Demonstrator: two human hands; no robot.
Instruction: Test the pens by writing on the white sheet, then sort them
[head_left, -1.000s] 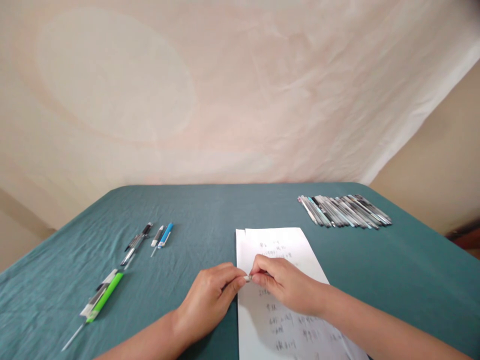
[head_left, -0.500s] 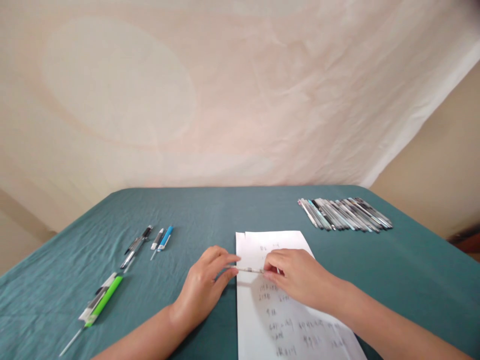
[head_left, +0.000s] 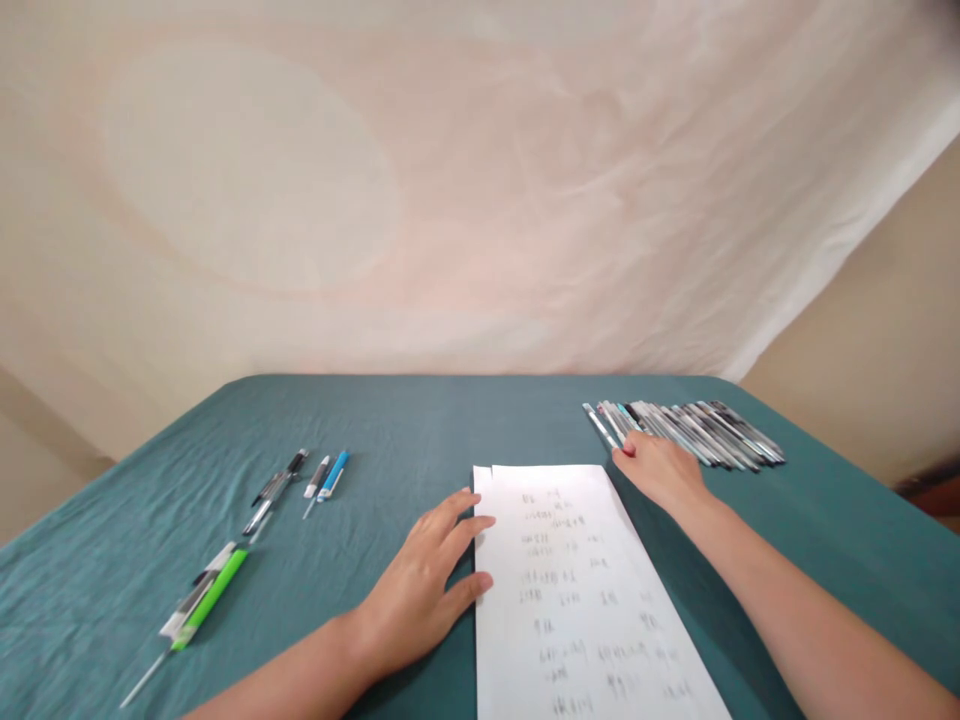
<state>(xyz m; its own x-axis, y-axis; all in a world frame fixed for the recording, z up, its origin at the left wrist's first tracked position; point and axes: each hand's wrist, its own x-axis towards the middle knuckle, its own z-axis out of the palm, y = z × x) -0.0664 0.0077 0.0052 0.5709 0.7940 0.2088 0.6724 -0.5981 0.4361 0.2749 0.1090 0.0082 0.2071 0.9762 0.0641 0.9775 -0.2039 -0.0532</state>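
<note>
My left hand (head_left: 427, 590) lies flat and open on the teal tablecloth (head_left: 420, 420), its fingertips touching the left edge of a white sheet of paper (head_left: 577, 590) with faint handwriting. My right hand (head_left: 660, 470) is stretched to the far right beside the sheet's top corner. Its fingers are pinched on the near end of a thin pen (head_left: 600, 425). That pen lies at the left end of a row of several pens (head_left: 697, 425), side by side with them.
At the left lie a black pen (head_left: 276, 490), a small grey-and-white piece and a blue one (head_left: 330, 474), and nearer me a green and white pen pair (head_left: 202, 600). A pale cloth backdrop (head_left: 450, 200) hangs behind the table's far edge.
Both hands held a thin pen over the sheet and drew apart. My right hand carried the pen to the row at the far right; my left hand opened flat on the cloth.
</note>
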